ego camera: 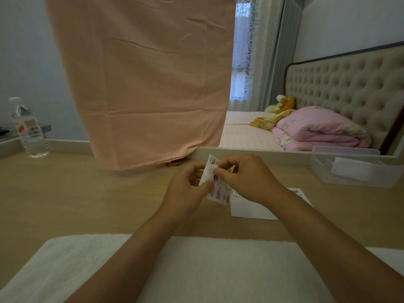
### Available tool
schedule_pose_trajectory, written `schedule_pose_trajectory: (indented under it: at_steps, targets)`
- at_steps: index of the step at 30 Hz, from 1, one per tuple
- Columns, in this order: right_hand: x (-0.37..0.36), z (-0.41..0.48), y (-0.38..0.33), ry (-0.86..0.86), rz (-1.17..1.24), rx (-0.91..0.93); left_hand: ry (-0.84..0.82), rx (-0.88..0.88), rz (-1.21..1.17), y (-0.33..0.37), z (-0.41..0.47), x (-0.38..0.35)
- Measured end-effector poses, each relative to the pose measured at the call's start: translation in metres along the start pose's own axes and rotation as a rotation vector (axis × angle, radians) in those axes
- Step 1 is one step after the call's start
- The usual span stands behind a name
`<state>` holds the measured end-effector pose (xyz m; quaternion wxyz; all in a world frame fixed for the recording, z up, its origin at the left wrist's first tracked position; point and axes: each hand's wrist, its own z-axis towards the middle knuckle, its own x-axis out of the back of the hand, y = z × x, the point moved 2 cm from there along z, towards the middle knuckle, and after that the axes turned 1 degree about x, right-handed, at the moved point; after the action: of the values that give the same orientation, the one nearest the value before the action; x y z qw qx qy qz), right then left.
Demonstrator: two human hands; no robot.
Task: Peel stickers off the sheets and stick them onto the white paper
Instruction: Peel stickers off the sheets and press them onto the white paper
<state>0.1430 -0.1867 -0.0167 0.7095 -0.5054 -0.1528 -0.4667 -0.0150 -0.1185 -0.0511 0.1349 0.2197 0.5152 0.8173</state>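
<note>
Holding the sticker sheet (220, 193) up off the table (87, 193), both hands meet at mid-scene. The left hand (189, 184) pinches the sheet's left edge between thumb and curled fingers. The right hand (247, 178) pinches with thumb and fingertip at the sheet's middle, where small printed figures sit. Whether a sticker's edge is already lifted is too small to tell.

The sheet's long axis runs from far-left to near-right, tilted, with its far corner poking up between the two hands.

The white paper (251, 209) lies flat on the table just to the right of the sheet and a little nearer, partly under the right wrist and forearm. A few marks, probably stickers, show along its far edge. By my judgement the right hand is the nearer one, so a peeled sticker needs only a short drop down and to the right. The forearm hides part of the paper, and the bare patch at its near-left corner looks the easiest target.

Nothing stands between sheet and paper. A clear plastic tray (354, 171) sits far right, well apart. A hanging pink cloth (142, 84) drapes onto the far table edge. A water bottle (28, 130) stands far left, and a white towel (196, 270) covers the near edge under both arms
</note>
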Motion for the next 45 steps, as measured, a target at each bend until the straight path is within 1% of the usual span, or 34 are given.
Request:
schedule_pose_trajectory:
  at_steps: [4, 6, 9, 11, 12, 15, 19, 23, 27, 30, 32, 35, 39, 42, 45]
  targets:
    - [0.004, 0.001, -0.002, 0.007, 0.011, -0.003, 0.047, -0.084, 0.242, 0.000, 0.001, 0.005]
    - [0.003, 0.003, -0.002, -0.004, 0.071, -0.020, 0.042, -0.090, 0.254, 0.002, 0.001, 0.006]
    - [0.001, 0.004, -0.004, -0.031, 0.251, -0.075, 0.015, -0.095, 0.248, 0.003, 0.001, 0.006]
    - [0.000, 0.003, -0.007, -0.018, 0.348, -0.091, -0.001, -0.071, 0.202, 0.004, 0.000, 0.005]
    - [-0.001, 0.003, -0.008, 0.000, 0.360, -0.082, -0.005, -0.053, 0.172, 0.004, 0.000, 0.004]
    - [-0.005, 0.001, -0.007, 0.027, 0.284, -0.043, -0.024, 0.033, 0.043, 0.005, -0.002, 0.002]
    - [-0.006, -0.002, -0.004, 0.024, 0.128, -0.046, -0.075, 0.174, -0.136, 0.005, -0.003, 0.001]
    - [-0.007, -0.001, 0.001, 0.069, 0.048, 0.008, -0.095, 0.266, -0.200, 0.001, -0.002, 0.001]
    - [-0.008, -0.001, 0.003, 0.079, -0.038, 0.086, -0.106, 0.289, -0.203, -0.001, -0.002, 0.000]
    - [-0.008, -0.001, 0.002, 0.088, -0.072, 0.164, -0.113, 0.285, -0.163, 0.000, -0.001, 0.001]
    - [-0.008, -0.002, 0.001, 0.107, -0.097, 0.185, -0.126, 0.273, -0.132, 0.000, -0.003, 0.000]
    - [-0.010, -0.003, 0.000, 0.113, -0.083, 0.118, -0.131, 0.243, -0.054, -0.001, -0.004, 0.000]
    - [-0.014, -0.001, 0.004, 0.035, 0.026, -0.027, -0.122, 0.220, 0.047, -0.004, -0.004, -0.001]
    - [-0.018, -0.001, 0.006, 0.000, 0.063, -0.051, -0.115, 0.211, 0.089, -0.005, -0.004, -0.001]
    - [-0.021, -0.003, 0.009, -0.006, 0.066, -0.035, -0.107, 0.210, 0.093, -0.006, -0.005, -0.001]
